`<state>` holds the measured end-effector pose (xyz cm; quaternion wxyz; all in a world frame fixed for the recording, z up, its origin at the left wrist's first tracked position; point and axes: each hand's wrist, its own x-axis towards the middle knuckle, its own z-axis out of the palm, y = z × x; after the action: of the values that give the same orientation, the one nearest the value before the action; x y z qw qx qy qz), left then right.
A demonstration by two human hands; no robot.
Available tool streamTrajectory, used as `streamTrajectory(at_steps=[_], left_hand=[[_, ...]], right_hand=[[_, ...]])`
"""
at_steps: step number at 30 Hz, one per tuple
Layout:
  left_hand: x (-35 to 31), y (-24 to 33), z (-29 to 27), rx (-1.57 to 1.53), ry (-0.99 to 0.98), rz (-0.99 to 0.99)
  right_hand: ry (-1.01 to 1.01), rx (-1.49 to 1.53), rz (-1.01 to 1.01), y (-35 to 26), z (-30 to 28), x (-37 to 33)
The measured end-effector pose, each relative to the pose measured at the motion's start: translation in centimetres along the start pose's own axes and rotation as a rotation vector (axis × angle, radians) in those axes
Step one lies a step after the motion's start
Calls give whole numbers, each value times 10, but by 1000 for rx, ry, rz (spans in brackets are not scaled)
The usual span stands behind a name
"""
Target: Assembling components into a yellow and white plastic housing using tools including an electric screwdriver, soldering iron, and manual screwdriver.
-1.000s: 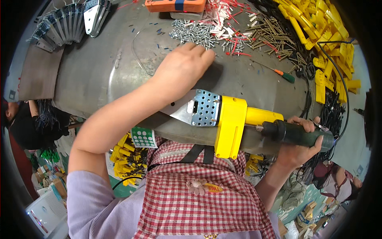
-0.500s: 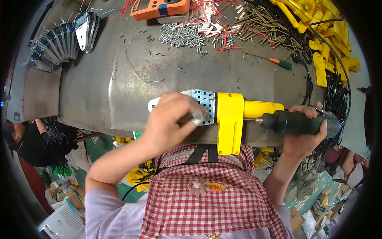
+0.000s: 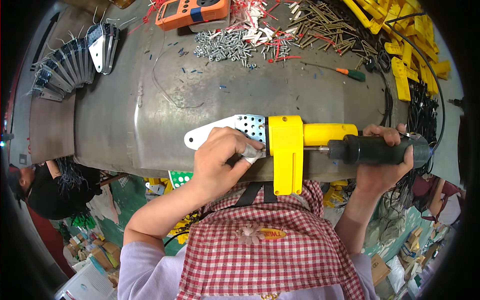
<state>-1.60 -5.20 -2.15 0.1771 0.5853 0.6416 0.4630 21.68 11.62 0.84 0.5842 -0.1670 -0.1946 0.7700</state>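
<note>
A yellow plastic housing [image 3: 286,165] with a cylindrical handle [image 3: 327,134] rests at the near edge of the workbench. Joined to its left side is a metal heating plate [image 3: 252,126] with rows of holes and a pale pointed end. My right hand [image 3: 382,165] grips a dark power screwdriver [image 3: 382,150], whose bit reaches left to the housing's right side. At the plate's lower edge, beside the housing, my left hand [image 3: 220,160] is closed in a pinch, with whitish wrapping on a finger. Whatever lies between those fingertips is hidden.
Piles of small screws [image 3: 227,47] and long brass-coloured screws [image 3: 330,27] lie at the back, near an orange meter [image 3: 192,11]. A screwdriver [image 3: 352,74] lies right of them. Yellow parts [image 3: 410,75] heap at far right; metal plates [image 3: 67,65] stand at far left.
My left hand has moved down to the plate's lower edge, so more of the holes show. My right hand and the power screwdriver have barely moved.
</note>
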Motion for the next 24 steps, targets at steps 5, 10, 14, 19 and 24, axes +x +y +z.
streamTrajectory(at_steps=[5, 10, 14, 19, 24], left_hand=[[1, -2, 2, 203, 83, 109], [-1, -5, 3, 182, 68, 171], [-2, -5, 3, 183, 57, 172], [-5, -6, 5, 212, 45, 220], [-4, -4, 9, 254, 46, 230]], right_hand=[[29, -51, -6, 3, 6, -1], [12, -97, -1, 7, 3, -2], [-34, -106, -16, 11, -1, -3], [-21, -54, -23, 12, -2, -5], [-5, -67, -36, 13, -1, -5]])
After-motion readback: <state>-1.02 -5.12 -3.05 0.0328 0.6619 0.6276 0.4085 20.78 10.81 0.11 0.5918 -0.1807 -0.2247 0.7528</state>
